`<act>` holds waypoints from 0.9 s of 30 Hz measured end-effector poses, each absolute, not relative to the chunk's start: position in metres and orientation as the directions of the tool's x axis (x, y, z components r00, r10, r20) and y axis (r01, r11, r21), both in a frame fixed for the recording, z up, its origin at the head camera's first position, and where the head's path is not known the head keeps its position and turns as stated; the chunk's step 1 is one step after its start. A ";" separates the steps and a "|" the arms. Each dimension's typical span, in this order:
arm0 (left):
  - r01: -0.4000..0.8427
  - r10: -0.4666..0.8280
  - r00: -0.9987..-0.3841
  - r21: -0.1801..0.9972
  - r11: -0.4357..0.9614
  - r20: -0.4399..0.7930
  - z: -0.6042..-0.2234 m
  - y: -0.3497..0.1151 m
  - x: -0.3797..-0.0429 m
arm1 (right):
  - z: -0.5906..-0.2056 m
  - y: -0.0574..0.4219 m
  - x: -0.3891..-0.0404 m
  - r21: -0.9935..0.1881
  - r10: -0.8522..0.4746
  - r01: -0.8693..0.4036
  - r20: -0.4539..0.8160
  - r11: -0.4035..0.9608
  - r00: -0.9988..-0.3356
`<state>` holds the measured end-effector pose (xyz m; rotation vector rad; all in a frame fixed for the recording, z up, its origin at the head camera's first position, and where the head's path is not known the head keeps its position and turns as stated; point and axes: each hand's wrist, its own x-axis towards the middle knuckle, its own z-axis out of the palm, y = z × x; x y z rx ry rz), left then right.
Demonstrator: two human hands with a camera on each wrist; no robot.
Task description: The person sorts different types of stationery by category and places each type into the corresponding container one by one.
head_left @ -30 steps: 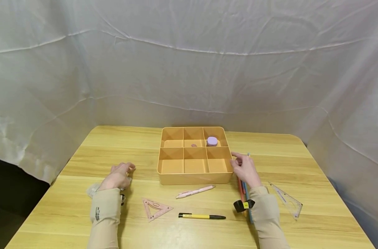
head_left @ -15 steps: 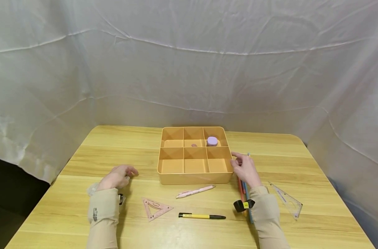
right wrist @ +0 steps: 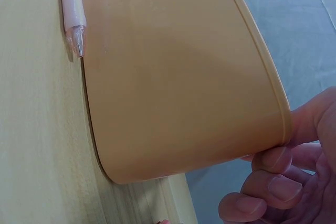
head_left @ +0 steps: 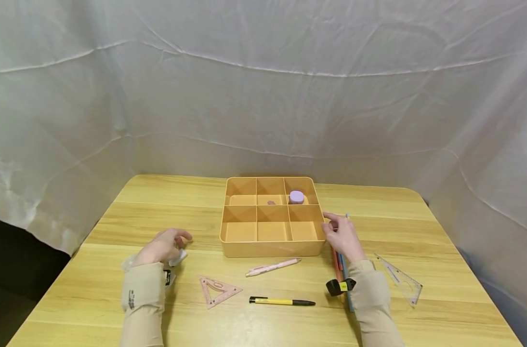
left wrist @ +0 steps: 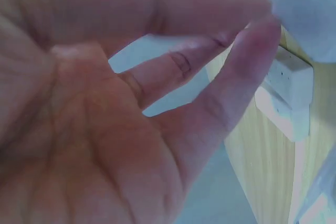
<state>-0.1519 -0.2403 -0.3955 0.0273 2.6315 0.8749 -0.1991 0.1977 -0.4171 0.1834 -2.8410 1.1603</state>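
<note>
My right hand (head_left: 342, 236) holds the right side of an orange six-compartment organizer box (head_left: 272, 248), with its fingers at the rim. In the right wrist view, curled fingers (right wrist: 284, 187) lie at the box's corner. To the left, my left hand (head_left: 159, 246) is low over the table. Its thumb and fingertips pinch a blurred pale whitish thing (left wrist: 304, 11), whose kind does not show clearly. A white block with small dark dots (left wrist: 289, 85) appears beyond the fingertips in the left wrist view. A purple rounded item (head_left: 296, 197) sits in the box's back right compartment.
A pink pen (head_left: 273, 267), a pink triangle ruler (head_left: 217, 291) and a yellow-black pen (head_left: 282, 301) lie in front of the box. Red and blue pencils (head_left: 344, 270) lie under my right wrist, beside a clear set square (head_left: 401, 279). Clear plastic (head_left: 129, 262) shows behind my left wrist.
My left hand has shifted slightly right, and its fingers have drawn together; a whitish thing now shows more plainly beside its thumb. My right hand keeps its place at the box.
</note>
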 end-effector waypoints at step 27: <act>-0.079 0.103 -0.949 0.538 0.839 -0.299 -0.401 -0.239 -0.153 | -0.417 0.197 -0.199 -0.704 -0.079 -0.123 0.096 0.700 -0.992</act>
